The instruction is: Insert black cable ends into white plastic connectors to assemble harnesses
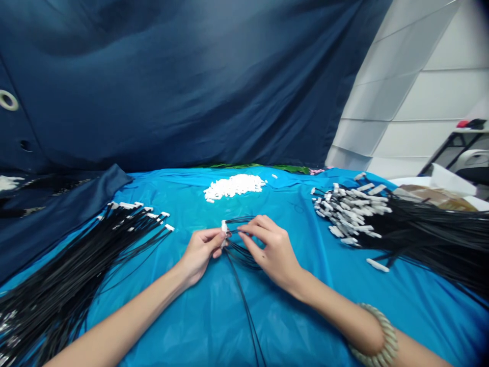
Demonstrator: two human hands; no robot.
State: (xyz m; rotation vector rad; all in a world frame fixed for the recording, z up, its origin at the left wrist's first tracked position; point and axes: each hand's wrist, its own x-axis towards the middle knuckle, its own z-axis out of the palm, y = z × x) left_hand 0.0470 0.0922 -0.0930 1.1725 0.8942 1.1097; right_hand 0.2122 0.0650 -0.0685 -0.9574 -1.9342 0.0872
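In the middle, my left hand (pixel 200 254) pinches a white plastic connector (pixel 223 225) between thumb and fingers. The connector stands roughly upright, partly covered by the fingertips. Several thin black wires (pixel 243 295) run from it, some hanging down toward me and others looping right. Just right of the connector, my right hand (pixel 275 251) has thumb and fingertips closed on a black wire close to where it meets the connector. Its other fingers curl over more of the wires and hide part of them.
Loose white connectors (pixel 237 185) lie piled on the blue cloth (pixel 183 316) beyond my hands. A bundle of black wires with white ends (pixel 87 260) spreads at left. At right lies a larger wire bundle (pixel 428 224), with one white connector (pixel 377 265) in front.
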